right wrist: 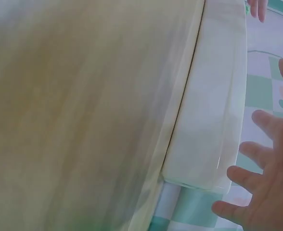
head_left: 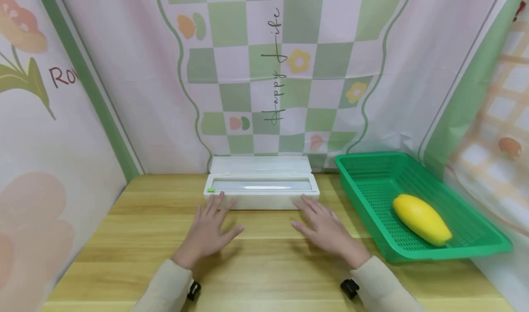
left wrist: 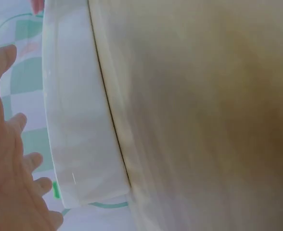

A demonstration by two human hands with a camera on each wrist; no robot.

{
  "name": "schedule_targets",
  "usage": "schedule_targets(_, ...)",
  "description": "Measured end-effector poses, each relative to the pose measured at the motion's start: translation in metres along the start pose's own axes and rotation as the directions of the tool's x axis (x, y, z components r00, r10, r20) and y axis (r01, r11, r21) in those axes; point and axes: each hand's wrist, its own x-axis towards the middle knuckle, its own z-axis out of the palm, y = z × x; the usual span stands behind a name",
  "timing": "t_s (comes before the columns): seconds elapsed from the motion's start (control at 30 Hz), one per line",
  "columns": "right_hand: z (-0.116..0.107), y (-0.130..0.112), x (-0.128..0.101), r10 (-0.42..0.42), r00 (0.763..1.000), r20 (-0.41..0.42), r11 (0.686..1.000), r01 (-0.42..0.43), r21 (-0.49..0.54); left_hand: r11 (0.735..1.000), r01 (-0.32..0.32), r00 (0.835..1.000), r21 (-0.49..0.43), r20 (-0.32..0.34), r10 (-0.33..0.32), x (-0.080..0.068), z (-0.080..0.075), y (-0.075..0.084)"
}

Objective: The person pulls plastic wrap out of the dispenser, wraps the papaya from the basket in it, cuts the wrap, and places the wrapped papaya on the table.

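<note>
A long white cling film dispenser box (head_left: pixel 264 202) stands at the back of the table with its lid (head_left: pixel 260 164) raised. Inside lies a shiny roll (head_left: pixel 264 185), and a small green slider (head_left: pixel 211 190) sits at the left end of the front rim. My left hand (head_left: pixel 208 231) is spread, palm down, its fingertips at the left front of the box. At the box's right front my right hand (head_left: pixel 324 227) is spread in the same way. Both wrist views show straight, parted fingers beside the box's front wall, holding nothing.
On the right of the table stands a green plastic basket (head_left: pixel 363 211) with a yellow papaya-like fruit (head_left: pixel 421 219) in it. A patterned cloth (head_left: pixel 231 64) hangs right behind the box, and more cloth closes in both sides of the wooden table (head_left: pixel 264 275).
</note>
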Motion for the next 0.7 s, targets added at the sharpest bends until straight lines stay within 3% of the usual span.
schedule_targets(0.37, -0.002, 0.008, 0.012, 0.001, 0.996, -0.084, 0.972, 0.019, 0.234, 0.996, -0.063, 0.995, -0.057, -0.08, 0.059, 0.01, -0.01, -0.005)
schedule_targets(0.7, -0.006, 0.022, 0.03, 0.039, 0.968, -0.246, 0.976, 0.016, 0.217, 0.996, -0.086, 0.986, -0.012, -0.143, 0.084, 0.029, -0.022, -0.019)
